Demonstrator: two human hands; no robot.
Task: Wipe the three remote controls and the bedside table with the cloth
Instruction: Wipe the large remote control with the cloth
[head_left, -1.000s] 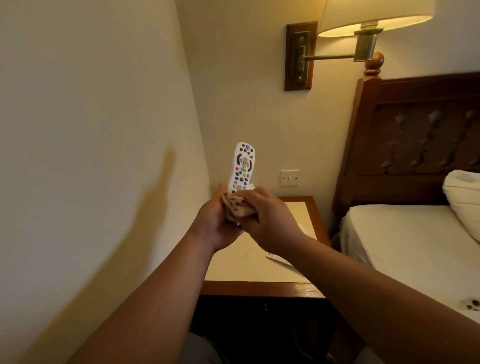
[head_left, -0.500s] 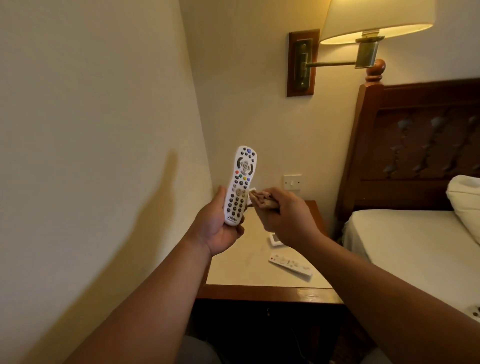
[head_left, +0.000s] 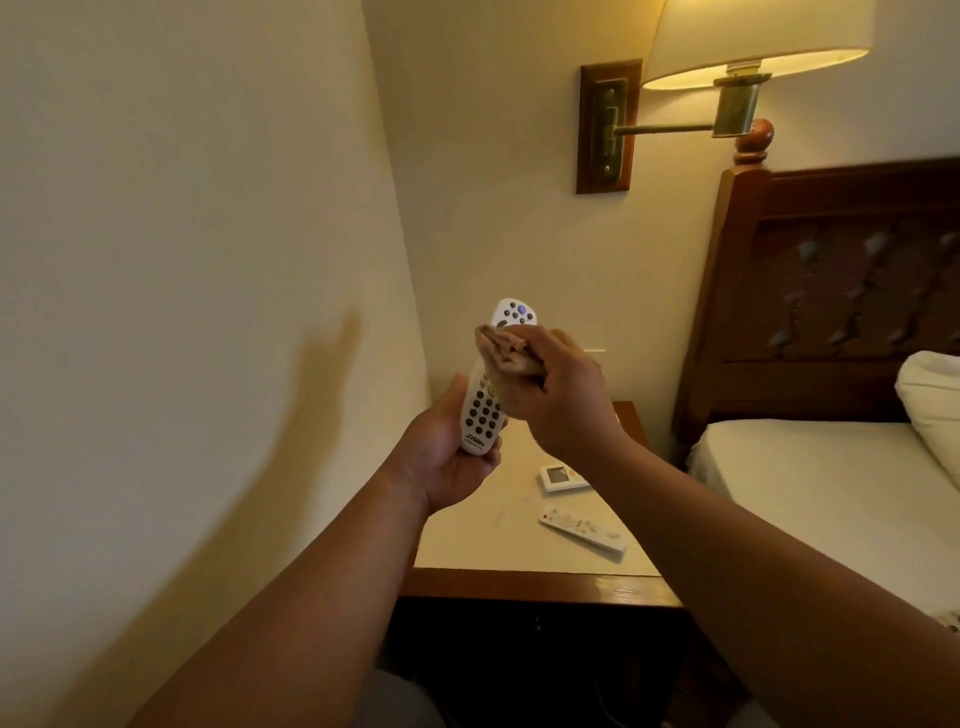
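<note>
Wall (head_left: 208, 260) close at 9 o'clock | L hand (head_left: 452, 460) fingers wrapped white remote's (head_left: 482, 421) base, upright above bedside table (head_left: 467, 551) | R hand (head_left: 558, 397) clenched cloth (head_left: 506, 349) against remote's upper face | 2 spare remotes (head_left: 582, 527) flat at 4 o'clock

- Cream walls (head_left: 182, 208) meet in a corner.
- Lit lamp (head_left: 753, 41) on a brass arm, fixed to a wooden plate (head_left: 605, 124).
- Dark carved headboard (head_left: 857, 291), white bed (head_left: 805, 478), pillow (head_left: 935, 395) at right.
</note>
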